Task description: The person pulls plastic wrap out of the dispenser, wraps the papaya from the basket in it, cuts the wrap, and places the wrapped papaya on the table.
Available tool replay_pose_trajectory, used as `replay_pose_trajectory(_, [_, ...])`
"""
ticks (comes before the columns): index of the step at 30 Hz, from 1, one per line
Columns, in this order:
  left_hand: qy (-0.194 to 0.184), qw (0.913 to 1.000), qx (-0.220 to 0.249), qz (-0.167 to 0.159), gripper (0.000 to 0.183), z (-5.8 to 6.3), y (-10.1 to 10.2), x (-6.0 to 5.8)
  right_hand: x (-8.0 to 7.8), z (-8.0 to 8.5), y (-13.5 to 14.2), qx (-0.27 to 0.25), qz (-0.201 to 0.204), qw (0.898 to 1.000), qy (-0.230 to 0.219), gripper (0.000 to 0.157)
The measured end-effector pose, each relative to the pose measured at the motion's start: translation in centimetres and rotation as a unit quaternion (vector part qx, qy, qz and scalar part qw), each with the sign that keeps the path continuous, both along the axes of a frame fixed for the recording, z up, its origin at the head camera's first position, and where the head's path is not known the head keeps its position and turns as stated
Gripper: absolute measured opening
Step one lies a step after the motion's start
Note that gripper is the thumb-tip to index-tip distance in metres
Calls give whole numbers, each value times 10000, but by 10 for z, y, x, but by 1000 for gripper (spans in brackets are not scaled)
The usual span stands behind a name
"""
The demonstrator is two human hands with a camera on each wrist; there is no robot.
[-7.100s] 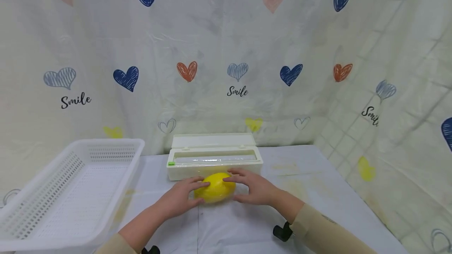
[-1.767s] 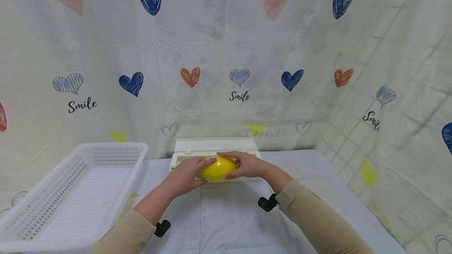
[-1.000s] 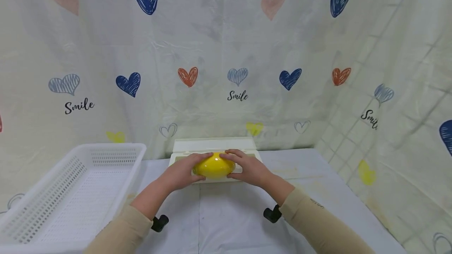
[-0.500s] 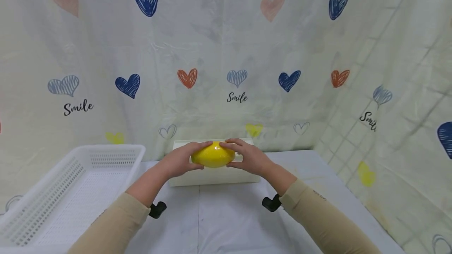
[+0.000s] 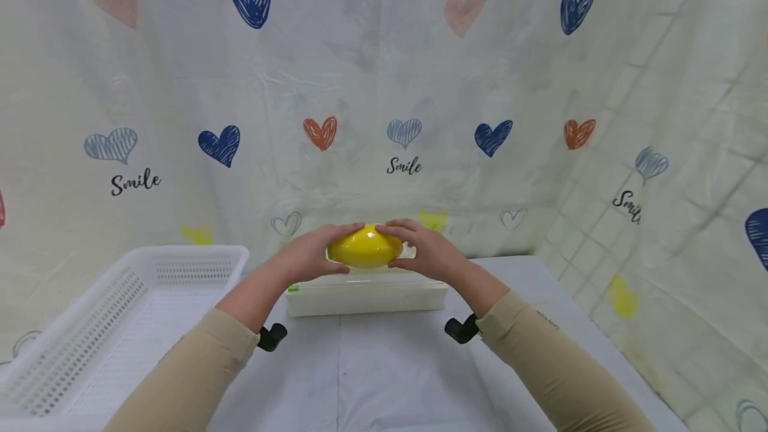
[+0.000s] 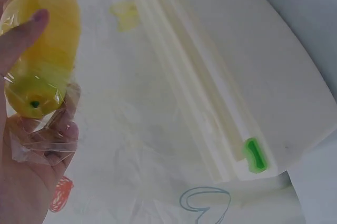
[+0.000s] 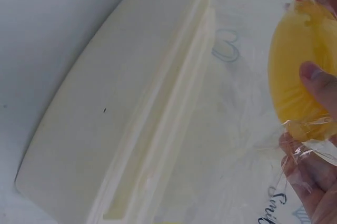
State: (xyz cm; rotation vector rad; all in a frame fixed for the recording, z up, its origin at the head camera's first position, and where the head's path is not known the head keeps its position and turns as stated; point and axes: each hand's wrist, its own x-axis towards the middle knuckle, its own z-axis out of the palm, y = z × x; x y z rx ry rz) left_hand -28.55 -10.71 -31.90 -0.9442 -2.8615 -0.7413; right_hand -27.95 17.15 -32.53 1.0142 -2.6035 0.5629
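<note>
A yellow lemon-shaped fruit (image 5: 366, 249), greenish at its left end, is raised above the table between both hands. Clear cling film covers it and bunches in wrinkles at its ends, as the wrist views show. My left hand (image 5: 305, 256) grips the left end, thumb on the near side. Gripping the right end is my right hand (image 5: 433, 256). Below and behind the fruit lies a white cling film dispenser (image 5: 366, 301) with a green slider (image 6: 256, 155). My hands hide much of its top. Whether film still links fruit and dispenser, I cannot tell.
A white perforated plastic basket (image 5: 180, 352) stands on the left of the table. White cloth (image 5: 384, 379) covers the table. Behind it hangs a curtain (image 5: 360, 72) printed with hearts, and another fall of curtain borders the right side.
Earlier the fruit lay in front of the dispenser with fingers resting loosely on it. Both hands have since taken hold of it, and over the last second they have lifted it upward.
</note>
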Motion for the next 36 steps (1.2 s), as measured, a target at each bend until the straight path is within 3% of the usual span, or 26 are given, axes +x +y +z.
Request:
replay_pose_trajectory(4, [-135,9999,103,29,86,5,2,1,0,5,1,25,8,9999,109,70])
replay_pose_trajectory(11, [101,9999,85,8,77,16,2,3,-1,11,1,-167,79,9996,195,75])
replay_pose_trajectory(17, [57,9997,227,-83,75,23,0,3,1,18,-1,-124,-67,9998,160,83])
replay_pose_trajectory(31, [-58,9998,109,-163,74,44,-1,12,9,33,0,-129,37,9997,182,77])
replay_pose_trajectory(36, [-71,9998,60,-184,74,45,1,20,15,36,3,-5,158,9998,121,72])
